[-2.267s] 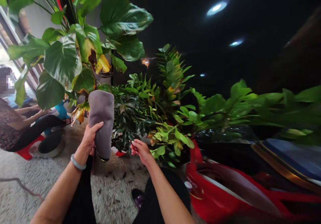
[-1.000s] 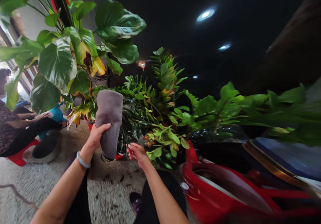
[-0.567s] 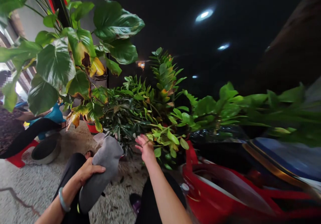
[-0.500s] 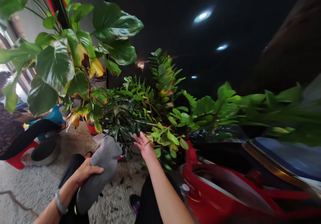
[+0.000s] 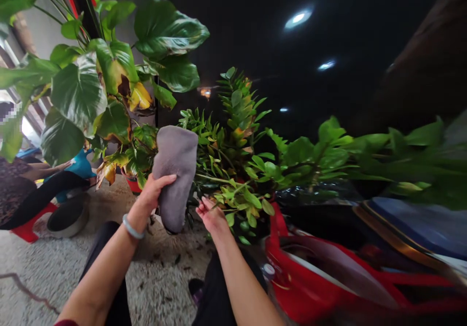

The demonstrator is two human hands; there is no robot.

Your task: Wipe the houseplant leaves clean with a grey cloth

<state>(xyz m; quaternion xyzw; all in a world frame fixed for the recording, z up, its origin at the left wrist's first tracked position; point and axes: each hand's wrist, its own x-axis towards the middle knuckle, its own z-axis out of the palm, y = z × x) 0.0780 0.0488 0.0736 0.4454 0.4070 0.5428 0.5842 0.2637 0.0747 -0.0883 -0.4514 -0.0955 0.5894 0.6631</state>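
Observation:
My left hand (image 5: pixel 157 190) is closed round a soft grey sole-shaped piece (image 5: pixel 175 170), like a thick felt insole or slipper part. The thumb presses on its near face and the fingers are hidden behind it. The piece stands nearly upright in front of the plants, wider at the top. Just right of its lower end, my right hand (image 5: pixel 213 216) has its fingers curled in a pinch, apart from the piece. Anything between those fingertips is too small to make out. Green leaves (image 5: pixel 237 194) hang right behind this hand.
Large-leaved potted plants (image 5: pixel 83 90) stand along a dark glossy wall. At right is a red bag (image 5: pixel 310 277) with a bottle cap (image 5: pixel 269 270) beside it. On the left, another person sits on a red stool (image 5: pixel 32 224) near a grey basin (image 5: pixel 68 219).
My left hand has lifted the grey piece up and to the right and turned it more upright. My right hand has dropped slightly, and its spread fingers have curled in.

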